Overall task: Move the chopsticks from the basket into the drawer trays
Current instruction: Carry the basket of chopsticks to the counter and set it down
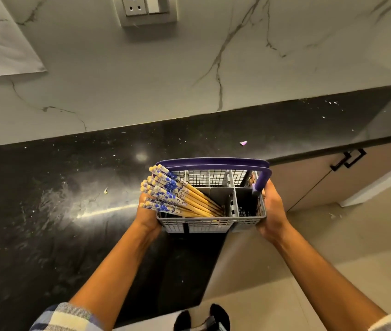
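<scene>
- Black worktop (75, 187) runs along the marble wall, dusty and smeared.
- On it: a purple scrap (243, 143), a yellowish scrap (105, 190), white specks.

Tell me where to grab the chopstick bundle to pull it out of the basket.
Grip the chopsticks around their blue-patterned tops, coming from the upper left. Those ends fan out past the rim of the basket, while the plain tips sit deep in the compartment. Both hands now hold the basket, so free one first.
</scene>
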The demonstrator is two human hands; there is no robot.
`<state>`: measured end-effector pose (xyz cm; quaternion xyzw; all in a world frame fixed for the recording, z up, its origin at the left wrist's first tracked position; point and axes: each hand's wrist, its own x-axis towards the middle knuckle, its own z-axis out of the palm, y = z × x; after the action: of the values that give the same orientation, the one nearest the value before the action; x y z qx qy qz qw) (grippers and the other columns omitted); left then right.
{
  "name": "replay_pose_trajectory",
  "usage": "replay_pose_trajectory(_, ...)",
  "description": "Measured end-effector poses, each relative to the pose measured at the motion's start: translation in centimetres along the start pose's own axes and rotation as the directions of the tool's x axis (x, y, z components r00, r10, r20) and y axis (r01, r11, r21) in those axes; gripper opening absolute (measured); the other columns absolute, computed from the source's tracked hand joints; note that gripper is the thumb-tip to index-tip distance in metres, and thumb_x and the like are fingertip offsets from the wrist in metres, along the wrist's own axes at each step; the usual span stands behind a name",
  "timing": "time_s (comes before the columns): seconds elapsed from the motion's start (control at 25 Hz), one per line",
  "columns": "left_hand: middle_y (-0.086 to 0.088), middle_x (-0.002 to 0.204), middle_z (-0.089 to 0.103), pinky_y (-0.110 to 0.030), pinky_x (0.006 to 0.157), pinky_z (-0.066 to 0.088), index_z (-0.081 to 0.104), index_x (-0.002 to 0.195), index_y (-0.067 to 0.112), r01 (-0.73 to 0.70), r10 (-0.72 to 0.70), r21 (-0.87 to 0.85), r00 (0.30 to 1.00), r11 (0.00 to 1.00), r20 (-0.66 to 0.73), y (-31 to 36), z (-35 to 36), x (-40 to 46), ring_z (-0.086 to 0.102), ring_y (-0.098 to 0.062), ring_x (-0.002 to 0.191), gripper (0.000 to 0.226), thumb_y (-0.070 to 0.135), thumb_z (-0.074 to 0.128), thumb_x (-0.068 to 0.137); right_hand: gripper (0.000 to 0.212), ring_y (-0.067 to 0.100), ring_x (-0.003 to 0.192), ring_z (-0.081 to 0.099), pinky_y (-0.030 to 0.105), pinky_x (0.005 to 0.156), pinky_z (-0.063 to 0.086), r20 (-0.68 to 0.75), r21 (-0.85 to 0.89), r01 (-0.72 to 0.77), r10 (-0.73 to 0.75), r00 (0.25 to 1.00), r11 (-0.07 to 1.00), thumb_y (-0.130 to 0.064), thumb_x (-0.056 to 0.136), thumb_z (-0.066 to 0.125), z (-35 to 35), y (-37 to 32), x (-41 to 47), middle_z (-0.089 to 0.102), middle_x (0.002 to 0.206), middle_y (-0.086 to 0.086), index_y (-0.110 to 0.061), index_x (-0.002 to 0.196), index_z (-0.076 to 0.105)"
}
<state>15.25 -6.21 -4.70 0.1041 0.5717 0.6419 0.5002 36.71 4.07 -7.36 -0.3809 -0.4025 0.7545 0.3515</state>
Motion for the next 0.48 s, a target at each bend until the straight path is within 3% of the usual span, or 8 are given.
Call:
replay_pose_trajectory(0.12, 0.003, 0.061, 0.074, -0.025, 0.051, 0.059, 0.057, 0.084, 0.009, 0.017, -0.022, 0.081, 0.998, 0.997, 0.061, -1.7, 0.7, -2.0, 0.072, -0.009, 0.056, 0.041, 0.018, 0.024, 0.107, 0.06, 0.033, 0.114, 0.064, 0.048, 0.095, 0.051, -0.107, 0.082, 0.027, -0.019, 0.994, 0.996, -0.051, 0.104, 0.022, -1.7, 0.8, -4.9, 0.067, 0.124, 0.016, -0.014, 0.129, 0.061)
replay_pose_trajectory(0.24, 0.005, 0.056, 0.072, -0.021, 0.046, 0.056, 0.059, 0.075, 0.01, 0.071, -0.092, 0.15, 0.986, 0.986, 0.139, -3.9, 1.5, -3.4, 0.069, -0.006, 0.051, 0.043, 0.012, 0.028, 0.106, 0.058, 0.022, 0.094, 0.071, 0.036, 0.078, 0.058, -0.306, 0.147, 0.073, -0.024, 0.952, 0.986, -0.049, 0.104, 0.025, -3.3, 2.0, -10.5, 0.075, 0.099, 0.008, -0.019, 0.101, 0.076)
replay_pose_trajectory(0.28, 0.005, 0.054, 0.071, -0.02, 0.045, 0.056, 0.061, 0.07, 0.012, 0.102, -0.134, 0.177, 0.974, 0.979, 0.182, -4.9, 1.8, -3.8, 0.068, -0.006, 0.049, 0.048, 0.013, 0.029, 0.106, 0.058, 0.019, 0.089, 0.072, 0.034, 0.076, 0.058, -0.393, 0.167, 0.102, -0.028, 0.919, 0.981, -0.048, 0.104, 0.026, -3.6, 2.6, -12.8, 0.075, 0.094, 0.005, -0.021, 0.095, 0.076)
replay_pose_trajectory(0.4, 0.005, 0.048, 0.066, -0.019, 0.046, 0.054, 0.054, 0.072, 0.015, 0.167, -0.268, 0.29, 0.894, 0.943, 0.358, -7.8, 3.0, -5.8, 0.066, -0.004, 0.048, 0.044, 0.016, 0.027, 0.107, 0.051, 0.02, 0.092, 0.071, 0.039, 0.083, 0.054, -0.625, 0.221, 0.219, -0.034, 0.78, 0.951, -0.05, 0.103, 0.031, -4.4, 5.5, -19.8, 0.074, 0.1, 0.006, -0.019, 0.105, 0.071)
replay_pose_trajectory(0.48, 0.007, 0.048, 0.066, -0.016, 0.047, 0.053, 0.049, 0.075, 0.011, 0.114, -0.312, 0.411, 0.834, 0.904, 0.455, -10.4, 3.8, -7.6, 0.066, -0.002, 0.048, 0.041, 0.008, 0.023, 0.106, 0.048, 0.02, 0.092, 0.07, 0.039, 0.085, 0.054, -0.727, 0.24, 0.311, -0.042, 0.685, 0.919, -0.048, 0.103, 0.032, -4.4, 7.9, -24.8, 0.074, 0.1, 0.005, -0.018, 0.106, 0.07)
